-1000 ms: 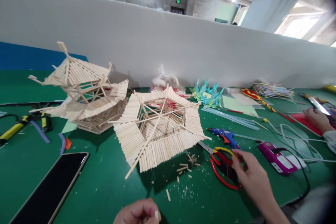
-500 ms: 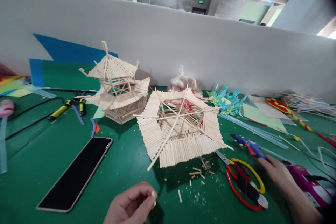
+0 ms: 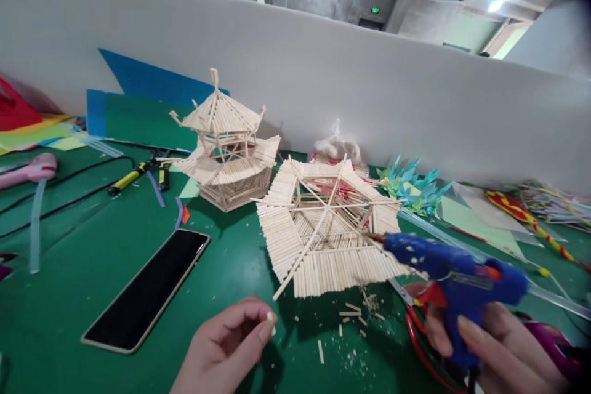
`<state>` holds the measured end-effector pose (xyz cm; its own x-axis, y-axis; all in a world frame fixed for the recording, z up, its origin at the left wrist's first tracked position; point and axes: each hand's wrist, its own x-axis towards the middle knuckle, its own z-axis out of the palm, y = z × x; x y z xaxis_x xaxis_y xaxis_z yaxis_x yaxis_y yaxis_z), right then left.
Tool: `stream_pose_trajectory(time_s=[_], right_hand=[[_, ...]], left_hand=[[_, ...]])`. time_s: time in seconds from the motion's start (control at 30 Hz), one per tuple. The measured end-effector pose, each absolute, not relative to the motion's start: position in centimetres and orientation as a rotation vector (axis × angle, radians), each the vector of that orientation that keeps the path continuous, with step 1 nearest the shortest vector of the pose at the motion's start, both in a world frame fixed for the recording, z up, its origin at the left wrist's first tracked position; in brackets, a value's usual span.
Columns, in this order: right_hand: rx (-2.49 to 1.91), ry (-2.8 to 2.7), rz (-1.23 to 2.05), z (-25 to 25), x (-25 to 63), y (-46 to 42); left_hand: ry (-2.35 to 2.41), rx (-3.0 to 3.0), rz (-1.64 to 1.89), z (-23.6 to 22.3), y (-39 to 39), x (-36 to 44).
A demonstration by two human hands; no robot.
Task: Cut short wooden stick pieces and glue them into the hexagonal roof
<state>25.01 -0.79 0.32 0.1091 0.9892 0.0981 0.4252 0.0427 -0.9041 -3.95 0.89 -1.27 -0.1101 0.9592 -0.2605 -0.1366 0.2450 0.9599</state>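
My left hand (image 3: 226, 348) is low in the middle, thumb and forefinger pinched on a short wooden stick piece (image 3: 271, 322). My right hand (image 3: 494, 354) at the lower right grips a blue hot glue gun (image 3: 455, 280), its nozzle pointing left toward the edge of a flat roof panel made of wooden sticks (image 3: 325, 237). Behind that panel to the left stands a two-tier stick pagoda model (image 3: 226, 148). Loose stick offcuts (image 3: 351, 314) lie on the green table (image 3: 231, 283) under the glue gun.
A black phone (image 3: 148, 289) lies face up at the left front. Red-handled scissors (image 3: 415, 326) lie under my right hand. Yellow-handled pliers (image 3: 133, 175), cables, a pink tool (image 3: 28, 169), teal paper shapes (image 3: 415, 184) and coloured paper lie about. A white partition (image 3: 369, 98) runs behind.
My right hand has taken the blue glue gun off the table and lifted it toward the roof panel. The view has swung left. My left hand still pinches the stick piece.
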Motion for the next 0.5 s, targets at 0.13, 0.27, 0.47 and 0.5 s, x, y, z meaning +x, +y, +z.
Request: stream_pose_trajectory(time_s=[0.13, 0.27, 0.47, 0.5], right_hand=[[-1.473, -1.721, 0.871, 0.6, 23.4, 0.1], [-1.534, -1.941, 0.563, 1.0, 22.8, 0.3], [-1.440, -2.042, 0.281, 1.6, 21.4, 0.7], [-1.450, -2.042, 0.246, 1.6, 21.3, 0.7]], left_hand=[[1.280, 0.871, 1.125, -1.2, 1.0, -4.5], [1.275, 0.872, 1.129, -1.3, 1.2, -4.7], [1.239, 0.866, 1.128, -1.7, 1.0, -5.0], [1.226, 0.864, 1.136, -1.7, 0.9, -5.1]])
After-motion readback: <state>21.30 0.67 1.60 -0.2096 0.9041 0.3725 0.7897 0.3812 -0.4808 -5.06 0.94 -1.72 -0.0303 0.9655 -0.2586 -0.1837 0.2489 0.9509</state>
